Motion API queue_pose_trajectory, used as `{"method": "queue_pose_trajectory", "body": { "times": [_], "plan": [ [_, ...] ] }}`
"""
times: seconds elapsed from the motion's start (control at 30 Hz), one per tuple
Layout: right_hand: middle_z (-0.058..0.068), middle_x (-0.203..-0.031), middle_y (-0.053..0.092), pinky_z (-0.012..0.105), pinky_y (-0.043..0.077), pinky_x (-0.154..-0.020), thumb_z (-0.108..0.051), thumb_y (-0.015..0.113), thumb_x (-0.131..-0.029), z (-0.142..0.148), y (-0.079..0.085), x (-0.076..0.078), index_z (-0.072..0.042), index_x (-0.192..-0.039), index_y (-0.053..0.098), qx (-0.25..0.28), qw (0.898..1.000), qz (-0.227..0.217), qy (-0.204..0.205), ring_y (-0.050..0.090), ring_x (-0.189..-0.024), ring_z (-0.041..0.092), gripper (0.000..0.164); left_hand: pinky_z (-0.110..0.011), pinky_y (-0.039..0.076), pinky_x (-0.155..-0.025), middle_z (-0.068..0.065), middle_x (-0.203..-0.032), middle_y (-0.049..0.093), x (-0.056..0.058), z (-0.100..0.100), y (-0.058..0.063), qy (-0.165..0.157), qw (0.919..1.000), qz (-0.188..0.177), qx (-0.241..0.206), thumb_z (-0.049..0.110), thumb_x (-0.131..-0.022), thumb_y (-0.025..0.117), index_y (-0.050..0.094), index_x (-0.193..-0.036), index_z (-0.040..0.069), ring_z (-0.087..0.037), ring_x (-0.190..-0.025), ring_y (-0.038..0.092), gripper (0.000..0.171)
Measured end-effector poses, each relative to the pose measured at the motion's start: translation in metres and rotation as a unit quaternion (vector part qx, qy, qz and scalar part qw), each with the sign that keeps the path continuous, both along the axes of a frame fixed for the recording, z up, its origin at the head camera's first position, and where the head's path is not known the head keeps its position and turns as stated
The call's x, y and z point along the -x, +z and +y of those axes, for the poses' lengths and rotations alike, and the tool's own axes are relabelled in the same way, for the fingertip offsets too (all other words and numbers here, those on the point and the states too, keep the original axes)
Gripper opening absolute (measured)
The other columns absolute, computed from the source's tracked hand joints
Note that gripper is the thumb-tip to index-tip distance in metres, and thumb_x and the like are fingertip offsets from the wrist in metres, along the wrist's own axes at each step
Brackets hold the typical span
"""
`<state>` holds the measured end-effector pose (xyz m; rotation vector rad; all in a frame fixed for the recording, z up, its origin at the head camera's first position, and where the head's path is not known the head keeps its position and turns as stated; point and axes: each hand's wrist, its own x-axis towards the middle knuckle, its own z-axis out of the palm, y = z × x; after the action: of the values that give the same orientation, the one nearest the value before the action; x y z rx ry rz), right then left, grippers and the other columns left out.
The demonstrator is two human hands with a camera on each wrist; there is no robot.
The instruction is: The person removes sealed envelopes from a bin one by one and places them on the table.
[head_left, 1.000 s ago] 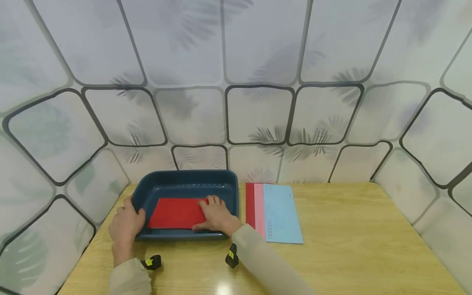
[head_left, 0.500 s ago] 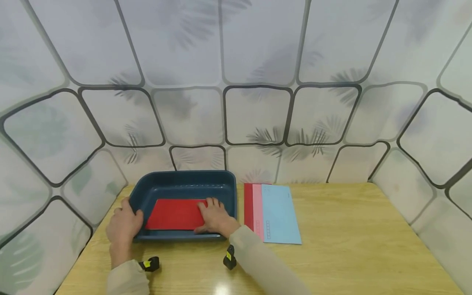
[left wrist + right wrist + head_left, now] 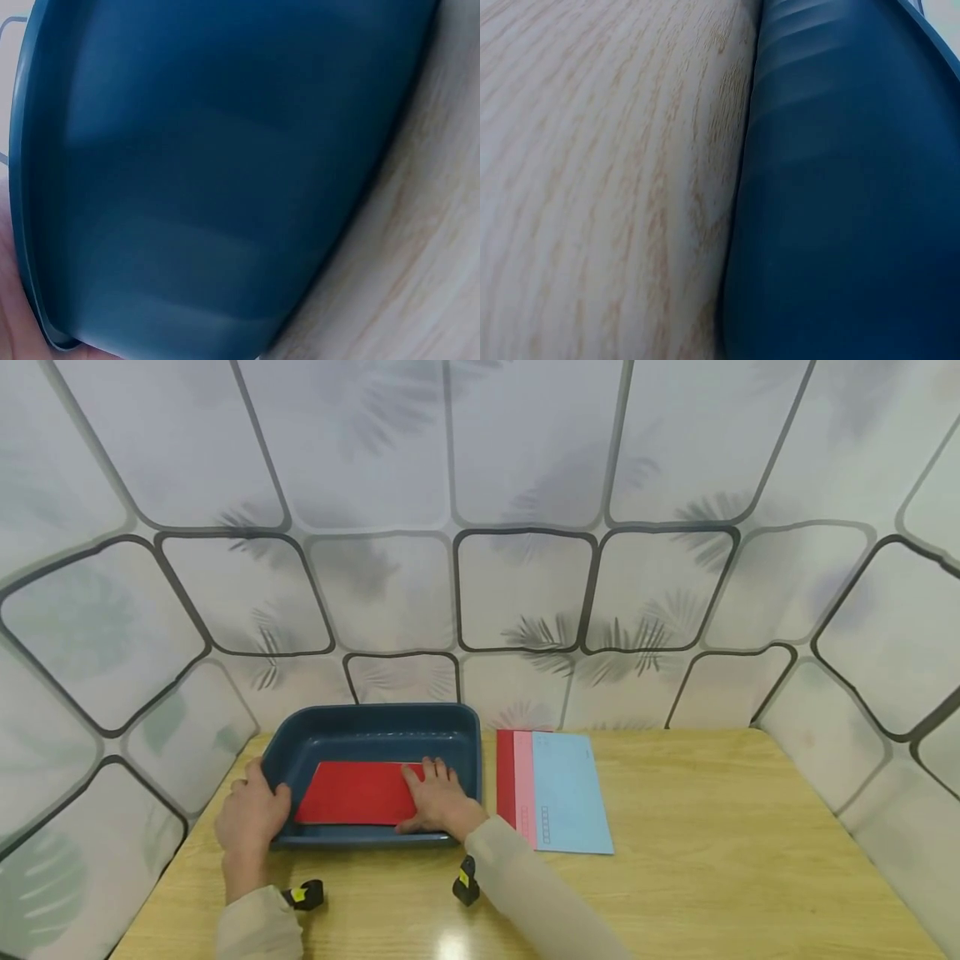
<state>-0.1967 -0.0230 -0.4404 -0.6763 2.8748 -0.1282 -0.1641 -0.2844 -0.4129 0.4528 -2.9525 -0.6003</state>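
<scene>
A dark blue tray [image 3: 390, 718] with raised walls stands on the wooden table, and a red envelope [image 3: 352, 793] lies flat inside it. My left hand [image 3: 252, 810] grips the tray's left rim, thumb toward the inside. In the left wrist view the tray's outer wall [image 3: 195, 165] fills most of the picture, and part of the left hand [image 3: 15, 300] shows at the lower left edge. Over the envelope's right end, my right hand [image 3: 437, 797] rests with its fingers spread. The right wrist view shows only the tray's outer side [image 3: 840, 195] and the table, with no hand.
Right of the tray lie overlapping envelopes: a light blue one [image 3: 572, 793] on top, a pink one [image 3: 524, 777] and a dark red one [image 3: 506, 777] beneath. The wooden table [image 3: 735, 843] extends to the right. A patterned curtain-like wall [image 3: 525, 593] encloses the back and sides.
</scene>
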Motion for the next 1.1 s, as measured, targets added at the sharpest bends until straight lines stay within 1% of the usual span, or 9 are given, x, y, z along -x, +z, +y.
{"method": "queue_pose_trajectory", "body": {
  "times": [0.23,0.5,0.7,0.83,1.1],
  "plan": [
    [0.012,-0.142,0.029,0.047,0.028,-0.105,-0.067,0.065,-0.065,-0.001,0.003,0.0,-0.02,-0.143,0.025,-0.002,1.0,0.005,-0.012,0.021,-0.13,0.031,0.1,-0.065,0.041,-0.068,-0.041,-0.115,0.04,0.0,0.0,0.002,0.005,1.0,0.0,-0.001,0.026,-0.089,0.042,0.016,-0.14,-0.003,-0.055,-0.094,0.046,0.064],
    [0.013,-0.137,0.033,0.048,0.029,-0.104,-0.069,0.066,-0.061,0.0,0.009,-0.001,-0.02,-0.142,0.026,-0.005,0.999,0.034,-0.01,0.023,-0.128,0.032,0.103,-0.066,0.041,-0.072,-0.04,-0.117,0.04,0.001,0.001,0.003,0.014,0.9999,-0.004,-0.001,0.026,-0.09,0.041,0.016,-0.14,-0.003,-0.054,-0.097,0.044,0.063],
    [0.014,-0.133,0.036,0.049,0.03,-0.102,-0.072,0.067,-0.056,0.001,0.01,-0.002,-0.022,-0.141,0.027,-0.012,0.998,0.053,-0.014,0.027,-0.124,0.033,0.106,-0.066,0.041,-0.071,-0.04,-0.117,0.04,0.001,0.001,0.003,0.012,0.9999,-0.006,0.001,0.026,-0.09,0.041,0.015,-0.14,-0.003,-0.054,-0.097,0.045,0.063],
    [0.013,-0.133,0.037,0.049,0.03,-0.102,-0.073,0.066,-0.055,0.001,0.008,-0.002,-0.022,-0.14,0.029,-0.013,0.998,0.06,-0.014,0.028,-0.124,0.032,0.106,-0.065,0.042,-0.069,-0.041,-0.115,0.04,0.001,0.0,0.001,0.008,0.9999,-0.006,0.002,0.026,-0.089,0.041,0.015,-0.14,-0.004,-0.054,-0.095,0.045,0.064],
    [0.013,-0.134,0.037,0.05,0.028,-0.104,-0.07,0.069,-0.055,0.002,0.005,-0.002,-0.02,-0.138,0.029,0.036,0.997,0.063,-0.013,0.025,-0.126,0.033,0.105,-0.065,0.042,-0.069,-0.04,-0.116,0.04,0.001,0.001,0.0,0.008,0.9999,-0.01,0.0,0.026,-0.089,0.041,0.015,-0.14,-0.003,-0.054,-0.096,0.046,0.064]
  ]
}}
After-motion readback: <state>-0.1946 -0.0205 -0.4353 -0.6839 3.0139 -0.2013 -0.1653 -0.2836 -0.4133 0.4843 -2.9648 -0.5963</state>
